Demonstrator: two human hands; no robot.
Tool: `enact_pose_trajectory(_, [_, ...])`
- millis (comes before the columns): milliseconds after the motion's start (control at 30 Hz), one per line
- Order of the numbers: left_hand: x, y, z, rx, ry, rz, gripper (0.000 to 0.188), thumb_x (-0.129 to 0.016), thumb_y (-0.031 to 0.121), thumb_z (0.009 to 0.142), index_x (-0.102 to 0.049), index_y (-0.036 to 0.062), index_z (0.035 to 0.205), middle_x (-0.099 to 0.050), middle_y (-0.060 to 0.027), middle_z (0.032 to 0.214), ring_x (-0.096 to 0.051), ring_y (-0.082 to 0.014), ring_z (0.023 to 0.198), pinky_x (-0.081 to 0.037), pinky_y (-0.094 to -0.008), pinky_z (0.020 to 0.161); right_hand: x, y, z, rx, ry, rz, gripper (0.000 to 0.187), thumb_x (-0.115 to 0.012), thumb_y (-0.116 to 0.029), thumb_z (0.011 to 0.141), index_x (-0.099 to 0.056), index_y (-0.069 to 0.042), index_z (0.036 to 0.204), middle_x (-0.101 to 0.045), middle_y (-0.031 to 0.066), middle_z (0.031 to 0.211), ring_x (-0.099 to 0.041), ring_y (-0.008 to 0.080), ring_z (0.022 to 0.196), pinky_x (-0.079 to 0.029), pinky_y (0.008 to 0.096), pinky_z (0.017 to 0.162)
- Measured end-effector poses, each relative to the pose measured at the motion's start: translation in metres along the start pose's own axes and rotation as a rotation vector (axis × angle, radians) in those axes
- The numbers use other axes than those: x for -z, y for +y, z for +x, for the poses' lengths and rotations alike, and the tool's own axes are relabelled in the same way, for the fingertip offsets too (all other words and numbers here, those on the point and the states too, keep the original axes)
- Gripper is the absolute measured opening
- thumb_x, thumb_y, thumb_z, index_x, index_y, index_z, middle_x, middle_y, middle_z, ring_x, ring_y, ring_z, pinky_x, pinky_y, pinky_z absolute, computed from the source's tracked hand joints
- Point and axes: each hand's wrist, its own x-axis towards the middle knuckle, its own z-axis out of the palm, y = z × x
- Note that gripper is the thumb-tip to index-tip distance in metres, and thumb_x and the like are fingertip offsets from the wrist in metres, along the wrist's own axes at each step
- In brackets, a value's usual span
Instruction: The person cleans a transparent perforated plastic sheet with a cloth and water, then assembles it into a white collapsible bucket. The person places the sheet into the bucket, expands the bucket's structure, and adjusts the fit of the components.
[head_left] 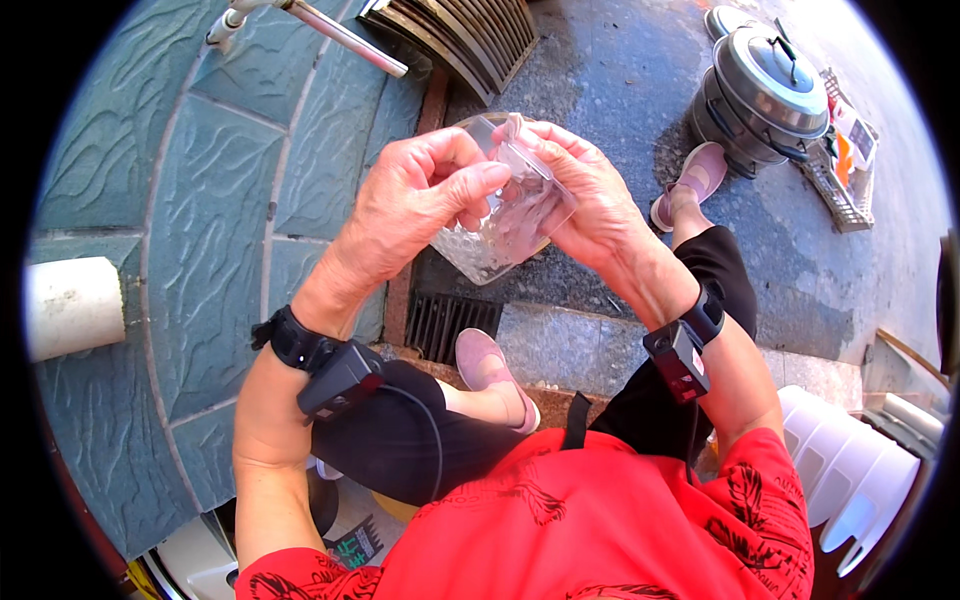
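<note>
One clear plastic container is held beyond the drain grate, right hand closed on its right edge, left hand half-curled, grip unclear; probably light, flexible; best gripped by the rim.

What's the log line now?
left hand: curled over clear plastic container, grip unclear | right hand: holding it | lidded pot: upper right

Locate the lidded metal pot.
In the head view, the lidded metal pot stands at the upper right, beside the person's right shoe and a crate.
</note>
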Motion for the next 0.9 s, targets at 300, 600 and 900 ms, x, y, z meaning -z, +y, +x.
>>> enact_pose_trajectory(300, [0.025,0.004,-0.003,-0.032,0.112,0.035,0.021,-0.069,0.027,0.092,-0.06,0.0093,0.084,-0.062,0.0018,0.068,-0.056,-0.0057,0.061,-0.044,-0.0208,0.06,0.022,-0.009,-0.002,0.01,-0.005,-0.047,0.022,-0.064,-0.019,0.094,-0.066,-0.002,0.108,-0.069,0.006,0.095,-0.064,0.0146,0.08,-0.054,0.0292,0.07])
enact_pose_trajectory(600, [0.025,0.004,-0.004,-0.019,0.137,-0.017,0.02,-0.067,0.028,0.093,-0.061,0.0106,0.085,-0.062,0.002,0.071,-0.056,-0.0047,0.063,-0.043,-0.0202,0.059,0.031,-0.01,0.002,-0.053,0.209,0.078,0.019,-0.063,-0.016,0.095,-0.064,-0.003,0.109,-0.068,0.0059,0.097,-0.063,0.0165,0.08,-0.052,0.0279,0.069])
enact_pose_trajectory(900, [0.017,0.007,-0.003,-0.006,0.182,0.12,0.018,-0.063,0.025,0.096,-0.06,0.0099,0.086,-0.062,0.0027,0.069,-0.054,-0.0033,0.063,-0.041,-0.0194,0.06,0.009,-0.029,-0.006,0.322,-0.023,-0.269,0.014,-0.066,-0.005,0.088,-0.065,-0.004,0.102,-0.064,0.0057,0.107,-0.062,0.0131,0.083,-0.05,0.0264,0.074])
